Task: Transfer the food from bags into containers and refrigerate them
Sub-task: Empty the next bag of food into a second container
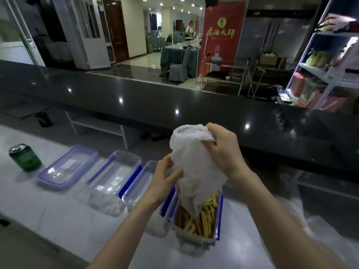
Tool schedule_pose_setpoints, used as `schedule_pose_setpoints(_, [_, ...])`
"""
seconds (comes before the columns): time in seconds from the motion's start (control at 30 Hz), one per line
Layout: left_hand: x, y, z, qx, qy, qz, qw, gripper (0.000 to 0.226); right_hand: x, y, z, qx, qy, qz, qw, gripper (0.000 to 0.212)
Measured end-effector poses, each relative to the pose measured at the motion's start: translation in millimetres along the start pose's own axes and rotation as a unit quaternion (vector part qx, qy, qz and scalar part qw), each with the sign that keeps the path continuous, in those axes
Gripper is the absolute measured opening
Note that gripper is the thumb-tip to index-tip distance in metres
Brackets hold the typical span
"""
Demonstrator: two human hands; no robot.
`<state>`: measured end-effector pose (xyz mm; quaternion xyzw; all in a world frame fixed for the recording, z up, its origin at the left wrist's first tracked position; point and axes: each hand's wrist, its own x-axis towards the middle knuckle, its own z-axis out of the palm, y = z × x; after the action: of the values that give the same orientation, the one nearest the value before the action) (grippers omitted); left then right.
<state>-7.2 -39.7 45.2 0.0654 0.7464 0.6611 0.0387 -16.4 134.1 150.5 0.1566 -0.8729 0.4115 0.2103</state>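
Gripping the bunched top of a thin white plastic bag, the right hand holds it upended over a clear container with blue clips, while the left hand pinches the bag's left side between thumb and fingers. Yellow-brown food sticks lie in that container, at the near right of the pale counter. Left of it sit two more clear containers, a lid and, farthest left, a green can.
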Motion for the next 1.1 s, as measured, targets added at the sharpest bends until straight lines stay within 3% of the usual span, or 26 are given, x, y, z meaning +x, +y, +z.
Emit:
schedule_pose_setpoints(0.1, [22,-10,-44,0.040,0.011,-0.016,0.999,0.048,24,-17,43,-0.005,-0.006,-0.013,1.000,0.027])
schedule_pose_setpoints(0.27, [63,-29,-105,0.101,0.041,-0.048,0.993,0.032,62,-36,105,-0.002,0.004,0.000,1.000,0.018])
schedule_pose_setpoints(0.37, [78,-40,-132,0.005,0.017,-0.103,0.995,0.040,72,-36,133,-0.010,0.013,0.030,0.999,0.019])
schedule_pose_setpoints(0.43, [80,-40,-147,-0.036,0.010,-0.113,0.993,0.030,72,-34,147,-0.008,0.026,0.048,0.998,0.020])
schedule_pose_setpoints(0.67, [91,-37,-182,-0.078,0.094,-0.083,0.989,0.025,63,-26,172,-0.012,0.064,0.115,0.991,0.025])
schedule_pose_setpoints(0.93, [97,-30,-180,-0.061,0.130,-0.021,0.989,0.011,18,-5,181,-0.113,-0.024,0.208,0.971,0.027])
schedule_pose_setpoints(1.1, [97,-9,-163,-0.033,0.110,0.027,0.993,0.015,-3,9,190,-0.140,-0.080,0.263,0.951,0.043])
